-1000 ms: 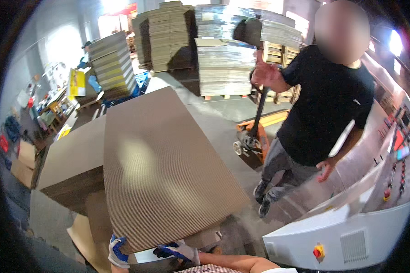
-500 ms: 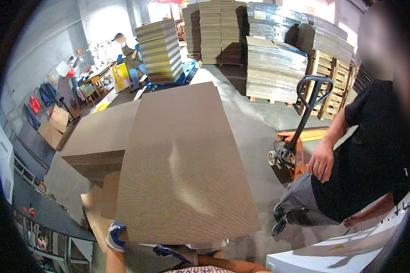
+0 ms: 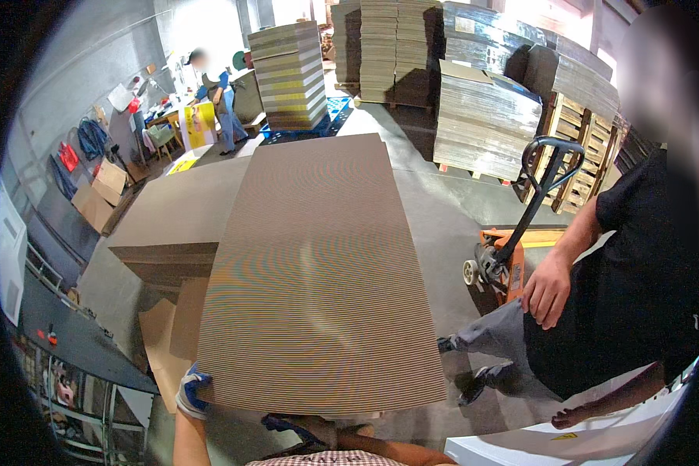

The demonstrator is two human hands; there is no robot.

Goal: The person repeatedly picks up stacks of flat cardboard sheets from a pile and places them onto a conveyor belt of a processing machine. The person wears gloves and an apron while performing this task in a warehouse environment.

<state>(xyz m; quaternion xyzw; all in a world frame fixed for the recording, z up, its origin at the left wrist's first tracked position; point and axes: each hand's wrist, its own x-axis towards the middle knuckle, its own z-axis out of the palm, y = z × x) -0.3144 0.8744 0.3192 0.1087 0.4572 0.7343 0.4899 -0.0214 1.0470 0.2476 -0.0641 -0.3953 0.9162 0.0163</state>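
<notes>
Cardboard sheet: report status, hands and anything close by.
Left hand gloved, gripping near left corner of cardboard sheet. Right hand under the near edge, fingers mostly hidden. Sheet held flat above the cardboard stack. Co-worker and pallet jack close on the right.

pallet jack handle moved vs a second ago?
Cannot tell. The head camera turned between frames, so the pallet jack shifts in frame together with the pallets behind it; its handle stands upright beside the co-worker's hand.
</notes>
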